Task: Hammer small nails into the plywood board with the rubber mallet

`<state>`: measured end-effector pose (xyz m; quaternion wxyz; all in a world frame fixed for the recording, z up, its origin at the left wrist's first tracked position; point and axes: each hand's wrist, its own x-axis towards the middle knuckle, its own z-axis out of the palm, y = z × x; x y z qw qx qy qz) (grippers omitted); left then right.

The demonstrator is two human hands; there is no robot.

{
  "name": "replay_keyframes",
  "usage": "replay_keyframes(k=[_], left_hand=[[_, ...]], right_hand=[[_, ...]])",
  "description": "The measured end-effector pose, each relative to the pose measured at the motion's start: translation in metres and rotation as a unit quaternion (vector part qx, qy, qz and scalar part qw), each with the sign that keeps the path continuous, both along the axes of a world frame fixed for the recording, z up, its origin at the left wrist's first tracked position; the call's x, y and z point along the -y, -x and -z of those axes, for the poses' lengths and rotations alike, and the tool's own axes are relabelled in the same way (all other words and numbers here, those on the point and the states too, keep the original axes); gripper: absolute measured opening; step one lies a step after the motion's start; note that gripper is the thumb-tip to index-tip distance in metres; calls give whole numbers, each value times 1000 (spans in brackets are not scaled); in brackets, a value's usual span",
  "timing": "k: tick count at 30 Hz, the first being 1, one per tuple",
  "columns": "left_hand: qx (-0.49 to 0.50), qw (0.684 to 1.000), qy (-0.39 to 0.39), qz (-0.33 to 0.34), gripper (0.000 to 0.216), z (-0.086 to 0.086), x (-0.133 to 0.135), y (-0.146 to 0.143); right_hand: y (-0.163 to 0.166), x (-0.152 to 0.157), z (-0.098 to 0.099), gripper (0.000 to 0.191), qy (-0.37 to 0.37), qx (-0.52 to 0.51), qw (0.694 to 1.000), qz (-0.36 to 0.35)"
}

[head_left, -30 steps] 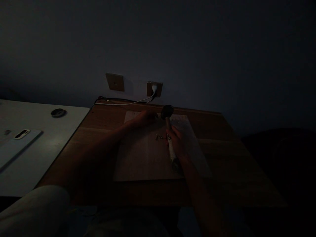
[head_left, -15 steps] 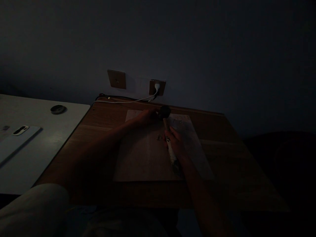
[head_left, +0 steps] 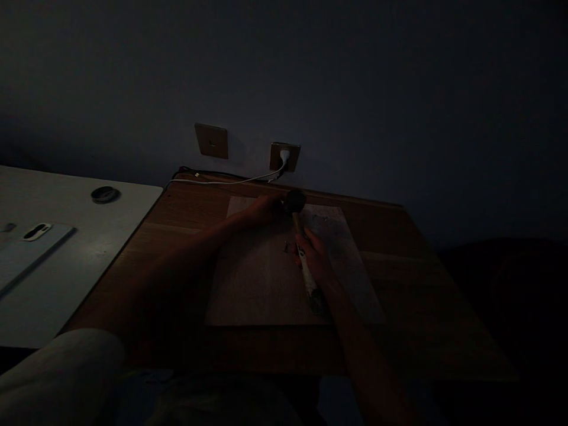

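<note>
In the dim head view, my right hand (head_left: pixel 315 254) is wrapped round the wooden handle of a mallet (head_left: pixel 296 202). The mallet's dark round head points away from me over the far part of a flat board (head_left: pixel 261 284). Close against the left side of that head is my left hand (head_left: pixel 265 208), its fingers drawn together. Whatever they pinch is hidden by the mallet head and the darkness. Small metal pieces (head_left: pixel 286 246), perhaps nails or screws, lie on the board left of my right hand. A few more small pieces (head_left: pixel 319 218) lie right of the mallet head.
The board rests on a wooden table (head_left: pixel 390 266) against a wall. Cables (head_left: pixel 222 183) run along its back edge to a socket (head_left: pixel 285 157). On a white table (head_left: pixel 48 296) at the left are a phone-like flat object (head_left: pixel 38 248) and a round dark dish (head_left: pixel 105 194).
The mallet head has shifted and tilted slightly, with my right hand still round the handle. My left hand stays beside it. The view has moved a little.
</note>
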<state>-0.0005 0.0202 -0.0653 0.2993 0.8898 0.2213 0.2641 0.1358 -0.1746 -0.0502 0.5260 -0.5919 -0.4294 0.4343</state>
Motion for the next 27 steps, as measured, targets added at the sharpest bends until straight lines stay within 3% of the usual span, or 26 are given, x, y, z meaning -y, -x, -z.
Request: replay_keyframes(k=[17,22,27], left_hand=[[-27,1000,5,7,50,-1,-2,0],[-122,989,-86,16,38,-29,5,6],[-185,957,-164,149,25,-55,43,7]], right_hand=[[2,1,0,36,0,-22,1000,14],[-2,1,-3,40,-18,-49,996,74],[-10,1,-5,42,-17,-65,991,113]])
